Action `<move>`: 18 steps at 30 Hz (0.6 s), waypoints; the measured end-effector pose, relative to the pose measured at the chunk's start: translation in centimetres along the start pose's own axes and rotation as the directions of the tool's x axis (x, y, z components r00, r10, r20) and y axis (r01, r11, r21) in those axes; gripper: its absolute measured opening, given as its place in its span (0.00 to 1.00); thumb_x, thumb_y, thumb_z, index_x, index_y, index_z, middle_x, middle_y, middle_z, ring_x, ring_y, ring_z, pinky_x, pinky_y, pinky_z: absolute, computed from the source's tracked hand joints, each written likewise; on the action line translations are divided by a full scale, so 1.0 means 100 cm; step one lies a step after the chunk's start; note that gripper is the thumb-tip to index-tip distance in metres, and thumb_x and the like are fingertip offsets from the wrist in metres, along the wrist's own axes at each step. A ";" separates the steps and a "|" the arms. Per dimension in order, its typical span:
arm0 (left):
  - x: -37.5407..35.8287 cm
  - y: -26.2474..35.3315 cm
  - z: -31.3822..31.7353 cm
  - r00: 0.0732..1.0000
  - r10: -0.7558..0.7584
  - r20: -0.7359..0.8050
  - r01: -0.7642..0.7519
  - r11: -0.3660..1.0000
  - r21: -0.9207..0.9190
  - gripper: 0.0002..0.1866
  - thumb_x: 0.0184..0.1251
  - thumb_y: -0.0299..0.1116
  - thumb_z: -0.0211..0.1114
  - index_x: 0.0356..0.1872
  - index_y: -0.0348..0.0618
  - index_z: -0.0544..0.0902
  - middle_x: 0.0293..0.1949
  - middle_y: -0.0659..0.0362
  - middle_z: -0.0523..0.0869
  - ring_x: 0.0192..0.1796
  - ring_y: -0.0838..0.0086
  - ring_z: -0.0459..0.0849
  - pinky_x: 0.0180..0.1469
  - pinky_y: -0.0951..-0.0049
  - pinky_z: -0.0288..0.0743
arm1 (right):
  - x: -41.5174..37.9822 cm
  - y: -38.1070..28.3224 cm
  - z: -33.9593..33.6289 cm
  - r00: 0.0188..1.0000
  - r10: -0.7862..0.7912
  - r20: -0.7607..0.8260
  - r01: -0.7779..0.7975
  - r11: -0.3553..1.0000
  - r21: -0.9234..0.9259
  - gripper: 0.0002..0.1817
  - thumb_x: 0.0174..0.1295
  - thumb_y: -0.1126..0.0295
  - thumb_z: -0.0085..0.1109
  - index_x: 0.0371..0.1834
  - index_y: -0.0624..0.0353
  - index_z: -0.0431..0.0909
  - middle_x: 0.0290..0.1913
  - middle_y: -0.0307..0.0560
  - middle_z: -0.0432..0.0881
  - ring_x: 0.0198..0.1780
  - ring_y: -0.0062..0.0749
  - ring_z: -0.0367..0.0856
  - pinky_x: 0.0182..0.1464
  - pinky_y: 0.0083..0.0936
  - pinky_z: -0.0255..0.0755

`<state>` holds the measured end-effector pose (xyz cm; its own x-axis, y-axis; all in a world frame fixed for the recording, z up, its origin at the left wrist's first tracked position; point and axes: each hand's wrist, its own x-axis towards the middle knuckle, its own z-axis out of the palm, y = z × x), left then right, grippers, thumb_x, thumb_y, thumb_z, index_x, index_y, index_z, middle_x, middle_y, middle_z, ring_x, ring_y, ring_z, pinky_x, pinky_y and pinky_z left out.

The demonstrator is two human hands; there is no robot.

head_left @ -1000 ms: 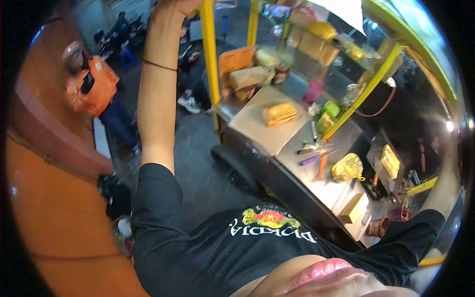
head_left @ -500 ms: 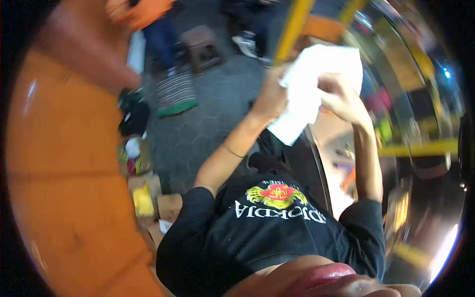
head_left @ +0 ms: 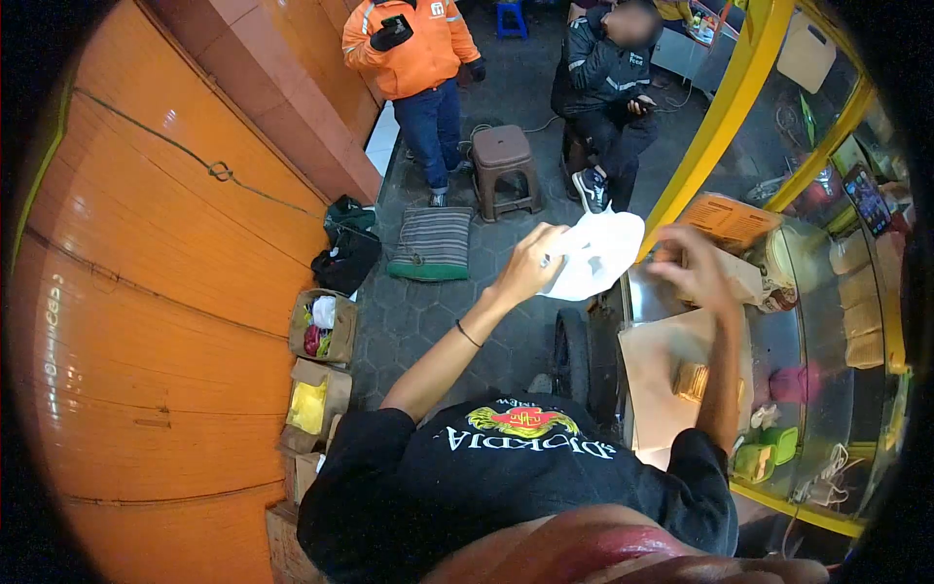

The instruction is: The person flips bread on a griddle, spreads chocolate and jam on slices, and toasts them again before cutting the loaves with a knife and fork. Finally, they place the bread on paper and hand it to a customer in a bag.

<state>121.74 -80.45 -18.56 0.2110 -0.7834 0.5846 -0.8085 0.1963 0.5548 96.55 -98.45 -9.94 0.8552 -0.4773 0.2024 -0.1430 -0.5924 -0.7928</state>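
My left hand (head_left: 533, 261) is closed on the edge of a thin white plastic bag (head_left: 615, 238), which hangs loosely to its right with an opening or fold in its middle. On the bag's other side, my right hand (head_left: 696, 268) is raised with curved fingers apart, slightly blurred and not touching the bag. Under my right forearm lies a brown paper sheet or board (head_left: 662, 341) on the stall counter, with a small stack of golden-brown pieces (head_left: 692, 382) on it.
A yellow post (head_left: 715, 122) rises beyond my right hand. Ahead are a brown stool (head_left: 501, 146), a striped cushion (head_left: 428, 238), a standing person in an orange jacket (head_left: 413, 49) and a seated person (head_left: 603, 88). Cardboard boxes (head_left: 326, 326) line the orange shutter (head_left: 165, 321).
My right hand has let go of the white bag and moved away to the right. The bag, spread wide before, now hangs bunched from my left hand. The view has shifted and sharpened.
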 end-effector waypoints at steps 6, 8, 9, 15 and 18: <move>-0.023 -0.054 -0.006 0.839 -0.544 0.006 0.529 0.812 -0.246 0.14 0.70 0.27 0.49 0.53 0.35 0.77 0.38 0.41 0.84 0.43 0.52 0.86 0.43 0.58 0.76 | -0.054 0.162 -0.103 0.957 0.257 -0.132 -0.276 0.678 -0.682 0.59 0.29 0.72 0.82 0.72 0.60 0.58 0.61 0.57 0.74 0.65 0.52 0.70 0.65 0.42 0.67; -0.023 -0.069 -0.002 0.846 -0.534 -0.016 0.523 0.833 -0.180 0.15 0.74 0.31 0.46 0.51 0.35 0.77 0.35 0.41 0.84 0.41 0.50 0.85 0.42 0.58 0.74 | -0.054 0.225 -0.108 0.980 0.201 -0.006 -0.135 0.634 -0.762 0.60 0.25 0.72 0.83 0.71 0.61 0.60 0.65 0.57 0.71 0.67 0.52 0.68 0.66 0.43 0.65; -0.018 -0.073 -0.003 0.880 -0.472 -0.047 0.463 0.876 -0.133 0.15 0.74 0.31 0.47 0.51 0.35 0.77 0.35 0.41 0.84 0.40 0.50 0.85 0.42 0.57 0.74 | -0.051 0.243 -0.114 0.972 0.231 0.040 -0.127 0.665 -0.736 0.58 0.28 0.72 0.81 0.71 0.61 0.60 0.67 0.58 0.69 0.68 0.50 0.67 0.67 0.45 0.64; 0.008 -0.092 -0.015 0.932 -0.305 -0.197 0.309 0.951 -0.012 0.11 0.68 0.30 0.57 0.36 0.33 0.84 0.40 0.46 0.83 0.45 0.53 0.83 0.47 0.61 0.74 | -0.043 0.228 -0.141 0.844 0.454 0.286 -0.345 0.868 -0.357 0.38 0.44 0.63 0.76 0.61 0.64 0.73 0.49 0.54 0.83 0.53 0.44 0.81 0.57 0.39 0.74; 0.019 -0.080 -0.031 0.936 -0.307 -0.171 0.319 0.947 0.047 0.10 0.68 0.29 0.57 0.38 0.33 0.85 0.38 0.46 0.82 0.44 0.54 0.83 0.46 0.61 0.74 | -0.076 0.162 -0.121 0.491 0.815 0.308 -0.852 0.523 -0.028 0.41 0.51 0.55 0.71 0.67 0.62 0.68 0.62 0.52 0.77 0.62 0.41 0.76 0.62 0.35 0.70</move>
<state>130.25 -81.69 -20.06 0.5397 -0.6926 0.4786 -0.7239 -0.0916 0.6838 81.75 -112.29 -17.35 0.4566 -0.5175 -0.7236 -0.8169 0.0784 -0.5715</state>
